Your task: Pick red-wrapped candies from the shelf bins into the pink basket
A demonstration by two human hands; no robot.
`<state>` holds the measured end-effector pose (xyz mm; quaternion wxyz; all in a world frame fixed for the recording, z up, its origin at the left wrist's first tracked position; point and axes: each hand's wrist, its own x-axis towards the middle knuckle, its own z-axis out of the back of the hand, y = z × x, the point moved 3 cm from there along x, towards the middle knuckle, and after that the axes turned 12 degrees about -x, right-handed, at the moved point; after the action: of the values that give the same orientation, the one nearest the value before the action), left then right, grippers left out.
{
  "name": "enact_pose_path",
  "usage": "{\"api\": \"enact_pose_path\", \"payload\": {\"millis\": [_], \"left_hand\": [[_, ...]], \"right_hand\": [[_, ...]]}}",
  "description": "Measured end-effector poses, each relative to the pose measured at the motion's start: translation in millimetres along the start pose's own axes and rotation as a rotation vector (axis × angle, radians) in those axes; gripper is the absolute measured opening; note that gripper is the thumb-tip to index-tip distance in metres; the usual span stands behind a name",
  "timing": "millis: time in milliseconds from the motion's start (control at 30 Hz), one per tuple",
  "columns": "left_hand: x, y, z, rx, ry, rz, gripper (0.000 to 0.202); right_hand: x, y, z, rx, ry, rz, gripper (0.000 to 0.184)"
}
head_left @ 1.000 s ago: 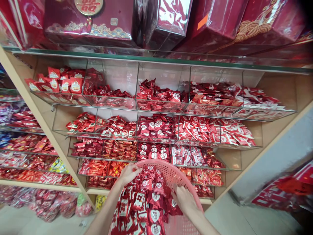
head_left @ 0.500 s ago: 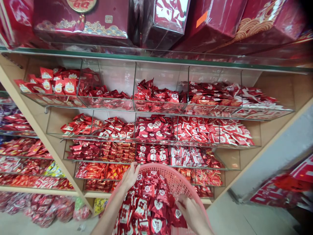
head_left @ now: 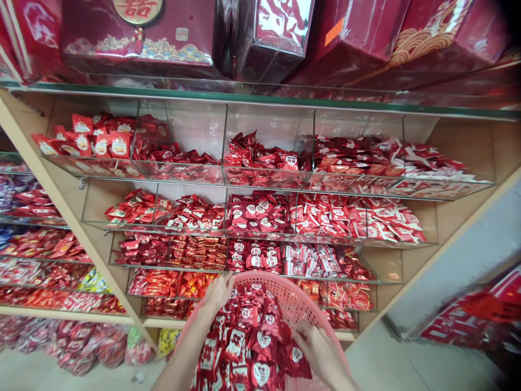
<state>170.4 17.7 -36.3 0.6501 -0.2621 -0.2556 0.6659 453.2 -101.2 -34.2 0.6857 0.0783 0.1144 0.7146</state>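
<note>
A pink plastic basket (head_left: 299,304) with a perforated wall is in front of me at the bottom of the head view, heaped with small wrapped sweets (head_left: 260,342). Their wrappers are red and dark red, some with white hearts or pale labels. My left hand (head_left: 218,293) is closed over the basket's far left rim. Inside the right side, my right hand (head_left: 315,347) has curled fingers at the edge of a dark red wrapped sweet (head_left: 296,361). Its fingertips are partly hidden, and they appear to pinch that wrapper.
Ahead, a wooden shelf unit (head_left: 459,228) has glass-divided compartments of red sweets (head_left: 260,212). Large dark red gift boxes (head_left: 138,38) stand on the glass top shelf. Bagged sweets (head_left: 77,345) lie on the floor at left, with red packaging (head_left: 456,320) at right.
The view has shifted very slightly. My left hand stays on the rim, and my right hand remains among the sweets with almost no movement.
</note>
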Motion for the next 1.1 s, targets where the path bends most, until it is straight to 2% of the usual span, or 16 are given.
{"api": "enact_pose_path", "payload": {"millis": [100, 167, 300, 433, 567, 667, 767, 833, 933, 1000, 1100], "left_hand": [[2.4, -1.8, 2.9, -0.029, 0.0, -0.019, 0.051], [2.5, -4.6, 5.0, -0.011, -0.008, -0.015, 0.048], [2.3, -9.0, 7.4, 0.039, 0.001, 0.0, 0.042], [4.5, -4.4, 8.8, -0.018, 0.015, -0.003, 0.04], [6.7, 0.1, 11.2, -0.057, 0.008, 0.005, 0.038], [6.6, -1.7, 13.0, -0.06, 0.009, 0.008, 0.037], [6.1, -3.0, 13.5, -0.074, 0.004, 0.015, 0.037], [6.5, -1.8, 12.5, -0.068, -0.004, 0.017, 0.037], [8.2, 2.4, 9.7, -0.057, -0.015, 0.019, 0.037], [9.7, 5.1, 7.8, -0.048, -0.01, 0.013, 0.038], [11.0, 6.5, 6.8, -0.049, 0.0, -0.009, 0.038]], "right_hand": [[6.4, 3.9, 14.5, 0.064, -0.036, 0.043, 0.02], [13.4, 9.1, 31.9, 0.104, -0.072, 0.098, 0.023], [34.5, 26.2, 86.1, 0.174, -0.183, 0.19, 0.027], [65.4, 46.5, 144.4, 0.185, -0.363, 0.261, 0.026], [105.9, 63.3, 178.9, 0.146, -0.506, 0.318, 0.02], [135.2, 78.9, 188.9, 0.035, -0.518, 0.32, 0.018], [154.7, 100.8, 192.3, -0.109, -0.482, 0.265, 0.019], [162.1, 117.3, 191.8, -0.2, -0.432, 0.209, 0.024], [168.7, 137.6, 188.5, -0.289, -0.339, 0.107, 0.041], [172.0, 145.4, 186.5, -0.294, -0.283, 0.052, 0.049], [175.8, 148.3, 186.1, -0.278, -0.214, 0.009, 0.051]]}}
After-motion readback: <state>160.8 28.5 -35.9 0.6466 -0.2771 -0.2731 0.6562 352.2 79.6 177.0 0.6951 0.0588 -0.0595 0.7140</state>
